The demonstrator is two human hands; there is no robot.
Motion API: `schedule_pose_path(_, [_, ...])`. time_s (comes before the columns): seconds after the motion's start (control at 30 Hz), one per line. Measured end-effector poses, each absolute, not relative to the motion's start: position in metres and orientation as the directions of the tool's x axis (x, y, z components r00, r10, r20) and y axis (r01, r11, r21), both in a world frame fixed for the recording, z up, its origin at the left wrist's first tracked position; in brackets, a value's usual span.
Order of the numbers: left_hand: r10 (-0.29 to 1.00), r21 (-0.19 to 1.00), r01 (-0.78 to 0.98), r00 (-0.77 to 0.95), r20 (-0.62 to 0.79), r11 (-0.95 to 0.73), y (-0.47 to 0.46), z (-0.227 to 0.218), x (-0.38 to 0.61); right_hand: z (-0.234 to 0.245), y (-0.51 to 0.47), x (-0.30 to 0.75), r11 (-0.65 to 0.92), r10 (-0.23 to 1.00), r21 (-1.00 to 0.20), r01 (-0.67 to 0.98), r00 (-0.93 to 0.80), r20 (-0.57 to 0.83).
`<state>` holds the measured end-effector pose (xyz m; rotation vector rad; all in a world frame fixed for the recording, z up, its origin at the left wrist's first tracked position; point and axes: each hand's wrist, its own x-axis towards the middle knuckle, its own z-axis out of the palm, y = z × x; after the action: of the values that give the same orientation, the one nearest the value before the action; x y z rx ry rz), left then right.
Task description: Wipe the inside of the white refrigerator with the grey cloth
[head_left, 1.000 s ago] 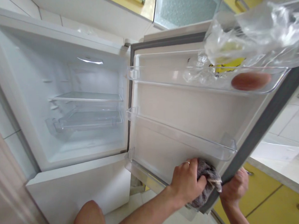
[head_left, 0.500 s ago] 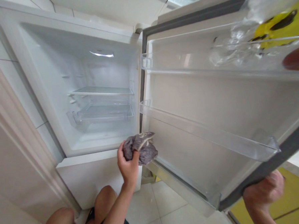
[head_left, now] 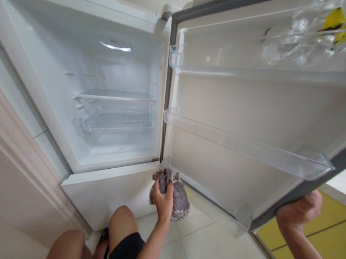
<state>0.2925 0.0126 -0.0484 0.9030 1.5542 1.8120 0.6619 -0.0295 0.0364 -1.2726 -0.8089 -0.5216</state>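
Observation:
My left hand (head_left: 163, 201) is closed on a grey-brown cloth (head_left: 179, 200) with pale patterned edges. The bunched cloth hangs by the lower hinge-side corner of the open refrigerator door (head_left: 247, 114). At the door's outer lower edge, my right hand (head_left: 299, 211) is curled round the rim, its fingertips partly hidden behind it. Clear door bins (head_left: 243, 141) run across the inner face. To the left, the refrigerator compartment (head_left: 121, 147) stands open, with a glass shelf (head_left: 113, 94) and a clear drawer or lower shelf (head_left: 117, 122) inside.
Clear plastic with a yellow printed patch (head_left: 337, 24) sits in the top door bin. Below the compartment is a white lower front (head_left: 109, 190). My bent knees (head_left: 122, 221) are close to it. Yellow cabinet fronts (head_left: 335, 229) stand right of the door, above pale floor tiles (head_left: 208, 243).
My left hand has moved down and right with the cloth, which now hangs lower and more spread out. My right hand keeps its grip on the door. The view has shifted slightly closer.

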Motion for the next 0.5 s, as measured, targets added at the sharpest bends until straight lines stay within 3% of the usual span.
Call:
schedule_pose_path(0.1, [0.878, 0.989, -0.029, -0.464, 0.117, -0.147, -0.022, -0.057, 0.329, 0.036, -0.027, 0.663, 0.241, 0.018, -0.617, 0.749, 0.633, 0.774])
schedule_pose_path(0.27, [0.971, 0.992, -0.018, -0.207, 0.117, -0.124, -0.070, -0.053, 0.368, 0.039, -0.026, 0.659, 0.197, 0.060, -0.662, 0.723, 0.665, 0.744])
schedule_pose_path(0.5, [0.983, 0.999, 0.047, 0.181, 0.016, -0.025, -0.108, -0.041, 0.416, 0.049, -0.023, 0.650, 0.218, 0.042, -0.677, 0.703, 0.687, 0.726])
